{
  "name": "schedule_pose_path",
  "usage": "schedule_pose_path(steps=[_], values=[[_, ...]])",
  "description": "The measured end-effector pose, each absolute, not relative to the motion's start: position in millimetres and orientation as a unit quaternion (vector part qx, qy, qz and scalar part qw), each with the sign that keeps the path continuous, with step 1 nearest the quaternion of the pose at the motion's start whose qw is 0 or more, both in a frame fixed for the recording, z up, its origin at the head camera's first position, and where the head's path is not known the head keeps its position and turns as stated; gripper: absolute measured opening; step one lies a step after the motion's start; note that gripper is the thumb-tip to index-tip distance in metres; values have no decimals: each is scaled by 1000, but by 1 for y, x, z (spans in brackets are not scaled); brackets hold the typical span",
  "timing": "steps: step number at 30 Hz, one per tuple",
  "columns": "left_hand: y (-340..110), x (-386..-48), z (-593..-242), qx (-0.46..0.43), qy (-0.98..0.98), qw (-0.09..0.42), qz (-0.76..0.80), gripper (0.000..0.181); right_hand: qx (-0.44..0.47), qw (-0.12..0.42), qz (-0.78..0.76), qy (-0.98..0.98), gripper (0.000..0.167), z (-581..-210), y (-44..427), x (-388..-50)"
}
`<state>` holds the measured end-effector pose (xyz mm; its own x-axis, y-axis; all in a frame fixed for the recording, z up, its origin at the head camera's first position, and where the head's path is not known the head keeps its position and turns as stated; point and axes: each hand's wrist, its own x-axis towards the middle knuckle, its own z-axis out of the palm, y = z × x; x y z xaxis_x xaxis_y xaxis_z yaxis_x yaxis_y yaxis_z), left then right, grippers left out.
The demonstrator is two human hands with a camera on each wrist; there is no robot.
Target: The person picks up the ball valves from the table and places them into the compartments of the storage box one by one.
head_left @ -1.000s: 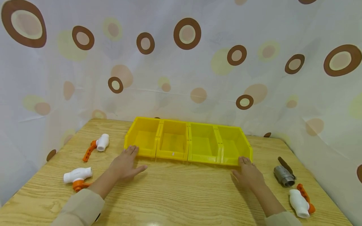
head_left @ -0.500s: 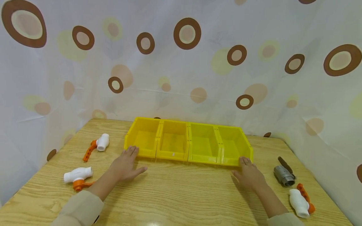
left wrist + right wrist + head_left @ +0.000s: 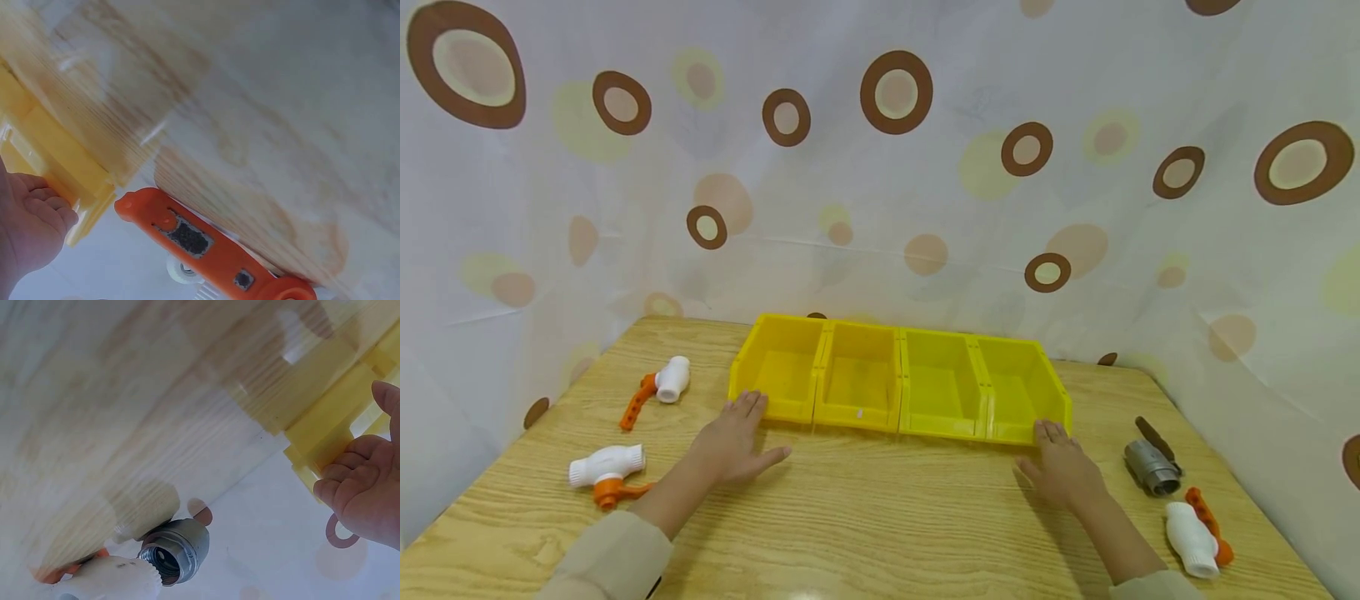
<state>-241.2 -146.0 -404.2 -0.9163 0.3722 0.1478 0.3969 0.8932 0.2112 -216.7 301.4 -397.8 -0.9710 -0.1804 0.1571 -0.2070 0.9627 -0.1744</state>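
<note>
Four joined yellow bins (image 3: 859, 375) stand in a row at the back of the wooden table. My left hand (image 3: 732, 443) touches the front left corner of the leftmost bin with its fingertips, thumb spread to the right. At the front right corner, my right hand (image 3: 1062, 471) rests its fingertips on the rightmost bin. The left wrist view has my left hand (image 3: 34, 222) against the bin edge (image 3: 69, 153), fingers relaxed. In the right wrist view my right hand (image 3: 369, 478) lies against the yellow bin (image 3: 331, 422), fingers slightly bent.
Two white valves with orange handles (image 3: 672, 379) (image 3: 607, 467) lie at the left. A grey metal valve (image 3: 1152, 468) and another white valve (image 3: 1192, 540) lie at the right. A dotted curtain (image 3: 925, 167) hangs behind the table (image 3: 880, 517).
</note>
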Motion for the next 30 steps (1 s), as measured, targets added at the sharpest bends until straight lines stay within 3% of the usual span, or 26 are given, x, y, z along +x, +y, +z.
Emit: schedule_pose_path(steps=[30], values=[[-145, -236, -400, -182, -976, 34, -119, 86, 91, 49, 59, -993, 67, -390, 296, -209]])
